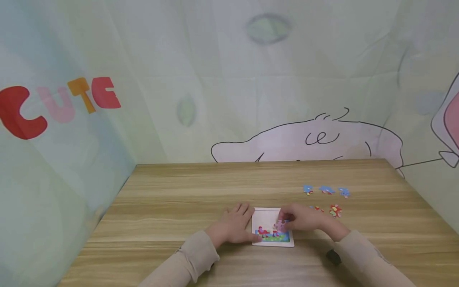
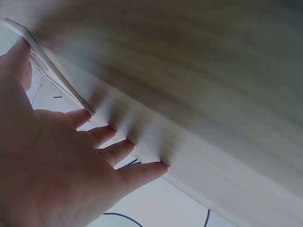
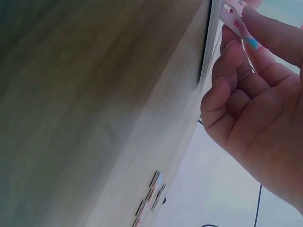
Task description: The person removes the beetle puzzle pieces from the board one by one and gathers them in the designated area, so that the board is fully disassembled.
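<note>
A square puzzle tray with a white rim lies on the table before me. Along its lower part sits a joined strip of colourful puzzle pieces, with green and blue ground and red feet. My left hand rests at the tray's left side, fingers spread and thumb on its lower left corner. Between thumb and fingers my right hand pinches a pink puzzle piece over the right part of the tray. In the right wrist view this puzzle piece shows a blue corner, and the other fingers are curled.
Right of the tray, several loose puzzle pieces lie in two rows: blue ones behind, a red-and-yellow one in front, another partly hidden by my right hand. A small black object lies beside the right sleeve. A printed cloth hangs behind the wooden table.
</note>
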`<move>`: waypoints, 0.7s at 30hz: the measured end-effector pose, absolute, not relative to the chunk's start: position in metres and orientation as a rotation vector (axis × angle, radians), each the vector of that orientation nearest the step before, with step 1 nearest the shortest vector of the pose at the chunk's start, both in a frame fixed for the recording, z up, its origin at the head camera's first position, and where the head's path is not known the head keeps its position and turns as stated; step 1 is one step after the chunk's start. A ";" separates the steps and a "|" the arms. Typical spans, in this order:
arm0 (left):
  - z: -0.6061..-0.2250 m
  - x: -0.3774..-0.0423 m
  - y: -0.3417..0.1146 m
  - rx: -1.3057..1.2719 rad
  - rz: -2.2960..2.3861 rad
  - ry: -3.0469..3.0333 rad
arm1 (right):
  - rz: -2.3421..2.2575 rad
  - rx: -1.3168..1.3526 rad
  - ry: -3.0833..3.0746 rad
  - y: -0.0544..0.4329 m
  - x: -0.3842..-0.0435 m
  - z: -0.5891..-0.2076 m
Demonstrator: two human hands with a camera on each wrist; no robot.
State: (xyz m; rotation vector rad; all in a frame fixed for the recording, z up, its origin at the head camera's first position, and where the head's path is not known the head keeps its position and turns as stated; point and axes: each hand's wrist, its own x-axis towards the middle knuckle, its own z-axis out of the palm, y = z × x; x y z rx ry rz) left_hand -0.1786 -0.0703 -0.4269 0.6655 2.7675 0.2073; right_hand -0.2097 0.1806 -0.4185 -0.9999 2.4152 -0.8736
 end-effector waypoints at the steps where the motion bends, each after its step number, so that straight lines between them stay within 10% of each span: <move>1: -0.427 -0.179 -0.070 0.665 0.207 2.767 | -0.878 -1.002 2.414 0.182 -0.210 -0.418; 21: -0.428 -0.179 -0.070 0.670 0.213 2.773 | -0.934 -0.960 2.422 0.195 -0.209 -0.413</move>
